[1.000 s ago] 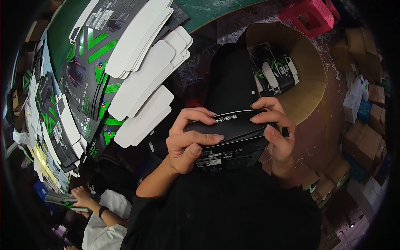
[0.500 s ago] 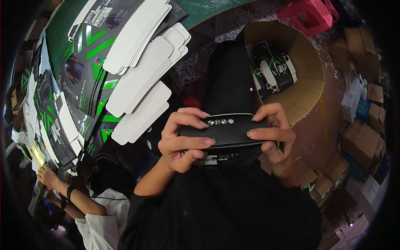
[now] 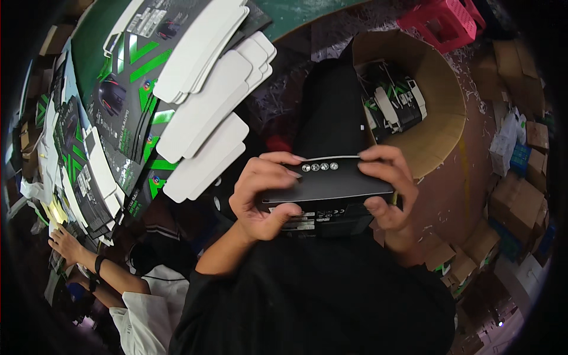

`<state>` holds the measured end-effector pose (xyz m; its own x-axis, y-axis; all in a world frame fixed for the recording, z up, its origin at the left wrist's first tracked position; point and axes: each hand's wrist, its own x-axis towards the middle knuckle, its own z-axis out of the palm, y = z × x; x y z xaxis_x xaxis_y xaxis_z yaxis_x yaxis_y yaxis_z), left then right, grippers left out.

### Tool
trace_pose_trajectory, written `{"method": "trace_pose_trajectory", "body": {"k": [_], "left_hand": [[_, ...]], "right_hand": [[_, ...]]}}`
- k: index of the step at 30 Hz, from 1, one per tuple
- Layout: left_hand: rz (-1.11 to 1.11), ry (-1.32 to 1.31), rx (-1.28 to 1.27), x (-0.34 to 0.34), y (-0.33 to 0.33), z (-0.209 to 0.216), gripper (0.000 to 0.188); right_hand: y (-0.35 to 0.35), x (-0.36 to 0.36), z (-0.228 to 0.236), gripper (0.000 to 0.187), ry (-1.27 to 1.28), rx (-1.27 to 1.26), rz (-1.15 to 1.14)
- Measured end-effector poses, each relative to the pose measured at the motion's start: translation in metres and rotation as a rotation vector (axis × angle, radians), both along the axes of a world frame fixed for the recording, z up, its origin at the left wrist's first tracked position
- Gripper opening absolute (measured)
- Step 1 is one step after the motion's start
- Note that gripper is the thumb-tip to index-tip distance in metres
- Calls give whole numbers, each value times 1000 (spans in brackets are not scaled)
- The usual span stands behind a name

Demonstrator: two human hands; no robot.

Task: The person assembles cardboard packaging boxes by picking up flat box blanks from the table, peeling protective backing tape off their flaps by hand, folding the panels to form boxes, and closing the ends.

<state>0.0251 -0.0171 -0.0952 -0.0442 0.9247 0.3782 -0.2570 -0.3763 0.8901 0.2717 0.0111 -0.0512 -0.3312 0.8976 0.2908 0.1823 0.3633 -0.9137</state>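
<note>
We hold a black box (image 3: 327, 192) in front of our chest with both of our hands. Our left hand (image 3: 260, 195) grips the left end of the box, with the fingers curled over the top edge and the thumb pressed on the near side. Our right hand (image 3: 386, 189) grips the right end the same way, with the fingers on top and the thumb underneath. The box is long and flat, and it has a row of four small round marks (image 3: 319, 167) along its top edge and white labels on the side that faces us. Just behind the box sits a big brown cardboard drum (image 3: 441, 112), and we can see some black, white and green boxes (image 3: 393, 106) lying inside it. Near the drum, at the top of the view, there is a red plastic crate (image 3: 441, 21) on the floor. To our left is a green counter (image 3: 296, 9) covered with flat, unfolded box sheets (image 3: 127, 100) in black and green, with white flaps (image 3: 207, 112) sticking out toward us. Low on the left, another person's hand (image 3: 62, 242) with a dark wristband rests at the edge of the sheets, and that person wears a white top. On the right, small brown cartons (image 3: 515, 201) are piled on the floor.
</note>
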Motion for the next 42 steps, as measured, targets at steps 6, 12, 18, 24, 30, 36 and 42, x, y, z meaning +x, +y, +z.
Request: {"method": "trace_pose_trajectory", "body": {"k": [6, 12, 18, 24, 30, 36, 42], "left_hand": [[64, 430, -79, -5, -11, 9, 42], [-11, 136, -184, 1, -6, 21, 39], [290, 260, -394, -117, 157, 109, 34], [709, 471, -665, -244, 317, 122, 82], [137, 1463, -1116, -260, 262, 108, 102], [597, 1578, -910, -255, 229, 79, 116], [629, 1403, -803, -263, 213, 100, 70]], "right_hand": [[-5, 1, -6, 35, -80, 47, -105], [-7, 2, -12, 45, 55, 97, -230], [32, 13, -15, 40, 684, -121, -508], [39, 17, -20, 26, 571, -379, -410], [32, 3, -20, 75, 15, -336, -269], [53, -20, 16, 89, -215, -381, 5], [56, -31, 33, 64, -227, -320, -8]]}}
